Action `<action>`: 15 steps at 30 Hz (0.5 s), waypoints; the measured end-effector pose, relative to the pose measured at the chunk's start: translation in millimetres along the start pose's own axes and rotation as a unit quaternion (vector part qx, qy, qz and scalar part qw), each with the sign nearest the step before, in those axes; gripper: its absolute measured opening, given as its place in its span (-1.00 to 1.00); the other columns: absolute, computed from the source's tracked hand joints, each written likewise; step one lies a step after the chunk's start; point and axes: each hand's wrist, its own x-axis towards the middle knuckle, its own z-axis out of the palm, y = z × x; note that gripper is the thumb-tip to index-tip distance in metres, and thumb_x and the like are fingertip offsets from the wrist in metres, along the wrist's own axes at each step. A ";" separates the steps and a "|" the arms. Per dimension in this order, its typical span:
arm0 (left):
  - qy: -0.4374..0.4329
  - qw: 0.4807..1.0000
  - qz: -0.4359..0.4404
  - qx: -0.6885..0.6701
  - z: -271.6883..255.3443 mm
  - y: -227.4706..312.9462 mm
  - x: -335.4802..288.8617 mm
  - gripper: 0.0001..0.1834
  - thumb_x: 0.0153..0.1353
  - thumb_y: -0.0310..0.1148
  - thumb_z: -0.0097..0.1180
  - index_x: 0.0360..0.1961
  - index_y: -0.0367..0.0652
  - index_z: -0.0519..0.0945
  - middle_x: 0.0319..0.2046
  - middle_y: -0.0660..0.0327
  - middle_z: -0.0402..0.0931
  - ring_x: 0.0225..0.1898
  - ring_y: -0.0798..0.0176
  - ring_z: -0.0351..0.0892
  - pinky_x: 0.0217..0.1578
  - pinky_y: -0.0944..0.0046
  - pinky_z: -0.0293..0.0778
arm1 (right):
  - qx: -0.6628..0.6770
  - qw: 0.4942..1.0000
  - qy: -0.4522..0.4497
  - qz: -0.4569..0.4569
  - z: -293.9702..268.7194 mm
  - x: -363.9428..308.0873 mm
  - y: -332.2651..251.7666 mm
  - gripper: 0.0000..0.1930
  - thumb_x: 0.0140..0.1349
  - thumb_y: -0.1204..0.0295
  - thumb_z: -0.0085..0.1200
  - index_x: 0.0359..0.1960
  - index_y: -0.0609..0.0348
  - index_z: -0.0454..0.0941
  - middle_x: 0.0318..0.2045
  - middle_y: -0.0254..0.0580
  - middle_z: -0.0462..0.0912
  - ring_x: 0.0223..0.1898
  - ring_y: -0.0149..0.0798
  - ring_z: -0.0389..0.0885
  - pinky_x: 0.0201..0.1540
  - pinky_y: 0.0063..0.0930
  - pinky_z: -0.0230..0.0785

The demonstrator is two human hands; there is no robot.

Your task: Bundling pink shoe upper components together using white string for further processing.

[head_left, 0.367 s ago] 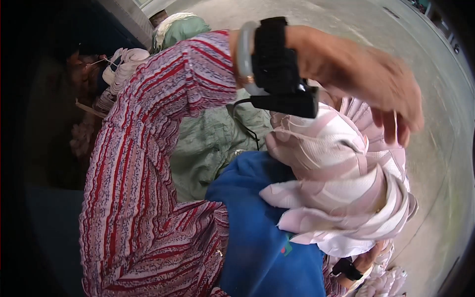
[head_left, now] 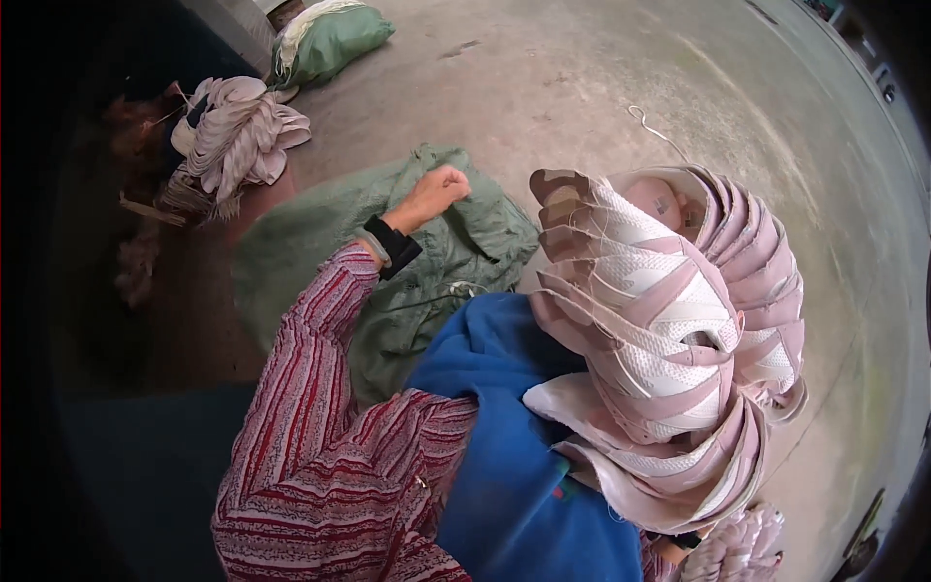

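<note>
A large bundle of nested pink-and-white shoe uppers (head_left: 659, 301) rests against the blue cloth (head_left: 504, 388) over my lap, curving away to the right. My left hand (head_left: 436, 197) is out over the green woven sack (head_left: 388, 252), to the left of the bundle. Its fingers are curled closed; whatever they may hold is too small to make out. Only the strapped wrist of my right hand (head_left: 674, 548) shows, low behind the bundle, and its fingers are hidden.
Another heap of pale pink pieces (head_left: 242, 136) lies at the left, by a dark area. Beyond it is a stuffed green sack (head_left: 339, 44) with pale strands on top. A white cord (head_left: 659, 134) lies on the concrete floor. More bundled pink pieces (head_left: 737, 548) sit at lower right.
My left hand has swung from above the bundle's right side across to the left, over the green sack. The bundle's front is uncovered and its pieces sit slightly differently.
</note>
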 end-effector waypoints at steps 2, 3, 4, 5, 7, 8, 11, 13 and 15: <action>0.010 0.998 0.018 0.052 29.9 -58.4 -19.3 -0.60 0.10 -0.36 0.09 -0.04 -0.27 0.39 -0.09 0.10 0.48 -0.02 0.19 0.45 -0.03 0.26 0.36 | -0.030 1.000 -0.005 0.005 17.9 2.4 0.3 -0.63 0.19 0.41 -0.08 0.00 0.37 0.40 -0.04 -0.04 0.46 -0.05 -0.15 0.48 0.01 -0.36 0.34; 0.003 0.999 0.015 0.042 38.7 -67.2 -19.2 -0.60 0.10 -0.36 0.09 -0.04 -0.27 0.39 -0.09 0.10 0.48 -0.02 0.19 0.45 -0.03 0.26 0.36 | -0.046 0.999 -0.005 0.006 27.5 6.5 0.3 -0.63 0.19 0.41 -0.08 0.00 0.37 0.40 -0.04 -0.04 0.47 -0.06 -0.15 0.48 0.00 -0.36 0.34; 0.039 0.995 -0.007 0.091 46.4 -74.1 -17.6 -0.50 0.05 -0.38 0.11 0.05 -0.24 0.33 -0.01 0.04 0.40 0.08 0.12 0.36 0.05 0.22 0.29 | -0.062 0.998 -0.005 0.007 37.4 11.1 0.8 -0.63 0.19 0.42 -0.08 0.00 0.37 0.40 -0.05 -0.04 0.47 -0.06 -0.16 0.49 0.00 -0.36 0.34; 0.078 0.986 -0.030 0.142 49.1 -81.0 -16.6 -0.38 -0.01 -0.40 0.14 0.13 -0.21 0.26 0.07 -0.01 0.33 0.17 0.04 0.28 0.14 0.18 0.22 | -0.076 0.997 -0.010 0.010 47.9 16.9 2.0 -0.63 0.19 0.42 -0.08 -0.01 0.38 0.40 -0.05 -0.04 0.47 -0.07 -0.16 0.49 -0.01 -0.36 0.35; 0.110 0.974 0.008 0.197 38.2 -102.9 3.4 -0.31 -0.03 -0.40 0.13 0.17 -0.18 0.20 0.14 -0.03 0.23 0.21 -0.02 0.19 0.18 0.05 0.11 | -0.100 0.995 -0.019 0.017 68.3 29.0 5.5 -0.64 0.18 0.42 -0.08 -0.01 0.38 0.41 -0.06 -0.05 0.48 -0.08 -0.17 0.50 -0.02 -0.37 0.35; 0.144 0.954 0.051 0.258 30.9 -113.1 14.0 -0.24 -0.06 -0.41 0.13 0.22 -0.16 0.13 0.21 -0.04 0.12 0.25 -0.08 0.09 0.22 -0.09 0.00 | -0.110 0.993 -0.024 0.022 78.9 35.0 10.1 -0.64 0.18 0.43 -0.08 -0.02 0.38 0.41 -0.07 -0.05 0.48 -0.09 -0.17 0.50 -0.03 -0.37 0.36; 0.171 0.885 -0.015 0.432 30.6 -103.7 34.0 -0.17 -0.10 -0.46 0.14 0.25 -0.12 0.06 0.27 0.01 0.01 0.25 -0.15 0.06 0.15 -0.32 -0.06 | -0.148 0.988 -0.019 0.048 95.1 37.5 11.6 -0.65 0.17 0.43 -0.08 -0.03 0.38 0.41 -0.09 -0.06 0.49 -0.11 -0.18 0.51 -0.04 -0.38 0.37; 0.191 0.878 -0.042 0.438 18.0 -121.0 43.6 -0.18 -0.09 -0.46 0.13 0.25 -0.10 0.06 0.23 0.01 0.09 0.21 -0.14 0.12 0.12 -0.29 -0.01 | -0.160 0.984 -0.027 0.069 106.4 39.7 22.5 -0.65 0.17 0.44 -0.08 -0.03 0.38 0.42 -0.10 -0.07 0.50 -0.12 -0.19 0.51 -0.05 -0.38 0.37; 0.173 0.878 -0.104 0.434 10.7 -127.7 48.8 -0.38 -0.06 -0.43 0.07 0.13 -0.14 0.30 -0.05 -0.02 0.44 0.00 -0.09 0.39 0.00 -0.17 0.15 | -0.173 0.981 -0.030 0.082 113.4 46.6 29.9 -0.66 0.16 0.44 -0.08 -0.04 0.39 0.42 -0.11 -0.07 0.50 -0.14 -0.19 0.52 -0.06 -0.39 0.38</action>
